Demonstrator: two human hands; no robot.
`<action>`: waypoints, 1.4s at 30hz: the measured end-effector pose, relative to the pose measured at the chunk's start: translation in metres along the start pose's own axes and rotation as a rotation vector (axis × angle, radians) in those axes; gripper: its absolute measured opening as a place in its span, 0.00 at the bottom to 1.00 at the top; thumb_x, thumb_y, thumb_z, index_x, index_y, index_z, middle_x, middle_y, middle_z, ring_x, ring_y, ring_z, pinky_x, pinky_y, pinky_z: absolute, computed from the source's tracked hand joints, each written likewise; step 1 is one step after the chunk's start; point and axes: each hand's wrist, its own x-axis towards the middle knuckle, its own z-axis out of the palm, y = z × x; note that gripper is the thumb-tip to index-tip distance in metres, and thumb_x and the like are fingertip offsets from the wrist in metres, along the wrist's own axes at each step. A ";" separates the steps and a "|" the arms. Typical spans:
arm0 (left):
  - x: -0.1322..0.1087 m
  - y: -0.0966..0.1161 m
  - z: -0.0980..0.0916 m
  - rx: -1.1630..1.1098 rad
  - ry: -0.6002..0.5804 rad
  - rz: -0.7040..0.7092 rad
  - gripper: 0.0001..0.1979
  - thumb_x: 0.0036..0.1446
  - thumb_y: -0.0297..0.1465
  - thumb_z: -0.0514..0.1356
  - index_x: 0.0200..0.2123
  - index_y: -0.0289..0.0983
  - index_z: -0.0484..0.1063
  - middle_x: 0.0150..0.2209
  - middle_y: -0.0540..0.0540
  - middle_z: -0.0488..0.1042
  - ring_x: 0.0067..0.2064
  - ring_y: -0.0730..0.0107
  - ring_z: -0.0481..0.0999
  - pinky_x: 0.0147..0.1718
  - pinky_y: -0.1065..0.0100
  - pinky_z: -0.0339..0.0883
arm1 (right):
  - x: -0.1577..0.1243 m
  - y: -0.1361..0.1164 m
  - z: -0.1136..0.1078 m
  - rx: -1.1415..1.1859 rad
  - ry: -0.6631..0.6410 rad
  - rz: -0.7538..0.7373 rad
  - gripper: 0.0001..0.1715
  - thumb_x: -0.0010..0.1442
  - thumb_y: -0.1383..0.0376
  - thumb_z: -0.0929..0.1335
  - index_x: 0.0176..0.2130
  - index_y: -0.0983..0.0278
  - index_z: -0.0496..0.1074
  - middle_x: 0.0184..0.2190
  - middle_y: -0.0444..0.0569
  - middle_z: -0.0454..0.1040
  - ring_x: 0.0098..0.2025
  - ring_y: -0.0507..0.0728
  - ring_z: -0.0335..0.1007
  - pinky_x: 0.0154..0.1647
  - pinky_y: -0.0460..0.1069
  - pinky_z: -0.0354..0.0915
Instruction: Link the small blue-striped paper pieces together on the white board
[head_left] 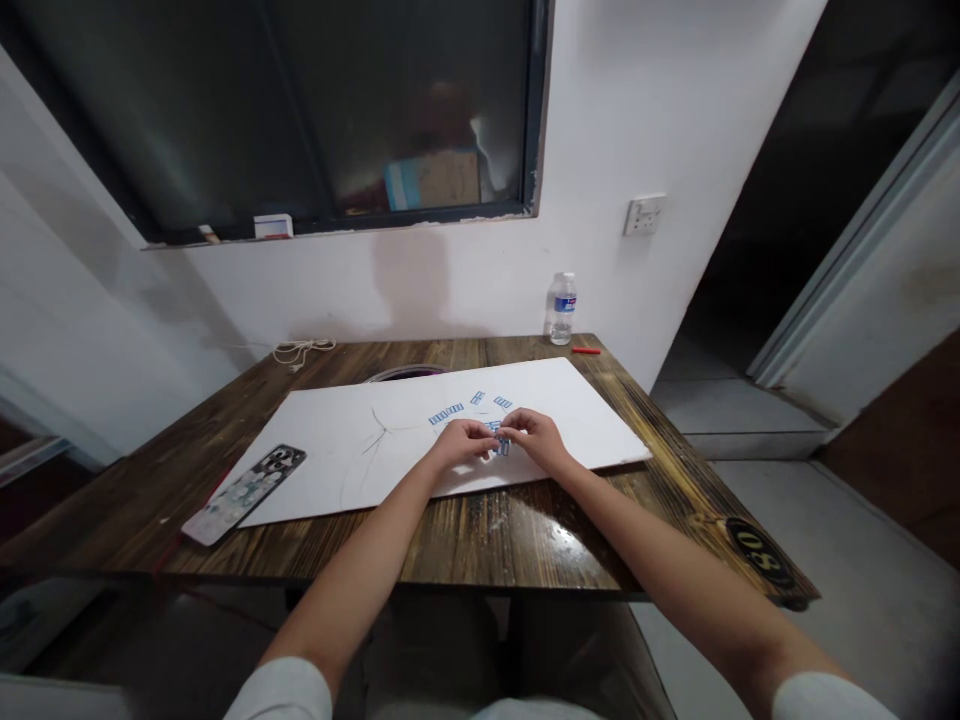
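Observation:
My left hand [466, 442] and my right hand [534, 438] meet over the front part of a white board [585, 420]. Thumb and fingers are pinched together on each hand, the fingertips almost touching. Whatever lies between them is too small to make out. Just beneath and behind the fingertips are small blue rectangular outlined pieces or marks [500, 448], partly hidden by the hands. More of these blue shapes lie further back: a row [446, 414] on the left, a small group [478, 398] in the middle and another [502, 402] on the right.
A phone in a patterned case [246, 494] overlaps the board's left edge. Thin dark lines [382, 430] mark the board. On the wooden table [480, 540] stand a water bottle [562, 310], a red pen-like stick [586, 351], a white cable [300, 350] and an oval number plate [759, 552].

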 end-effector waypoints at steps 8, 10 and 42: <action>0.002 -0.005 0.002 -0.012 0.021 0.022 0.22 0.39 0.44 0.71 0.33 0.34 0.77 0.27 0.44 0.78 0.25 0.71 0.75 0.25 0.71 0.65 | -0.001 -0.002 0.000 -0.078 0.036 -0.052 0.19 0.51 0.49 0.72 0.26 0.63 0.72 0.23 0.45 0.74 0.27 0.54 0.69 0.29 0.48 0.64; 0.002 -0.005 0.003 0.006 0.050 0.012 0.21 0.40 0.45 0.71 0.32 0.34 0.76 0.26 0.45 0.77 0.24 0.72 0.73 0.24 0.72 0.64 | -0.001 -0.002 0.000 -0.081 0.022 -0.056 0.19 0.52 0.49 0.71 0.27 0.63 0.72 0.24 0.45 0.74 0.27 0.54 0.69 0.29 0.48 0.64; 0.005 0.000 -0.025 -0.208 0.544 0.057 0.22 0.34 0.44 0.71 0.30 0.35 0.74 0.24 0.49 0.75 0.24 0.74 0.70 0.25 0.72 0.61 | -0.001 -0.022 -0.033 -0.552 -0.669 -0.310 0.31 0.41 0.55 0.78 0.47 0.57 0.77 0.46 0.53 0.76 0.51 0.63 0.70 0.53 0.55 0.63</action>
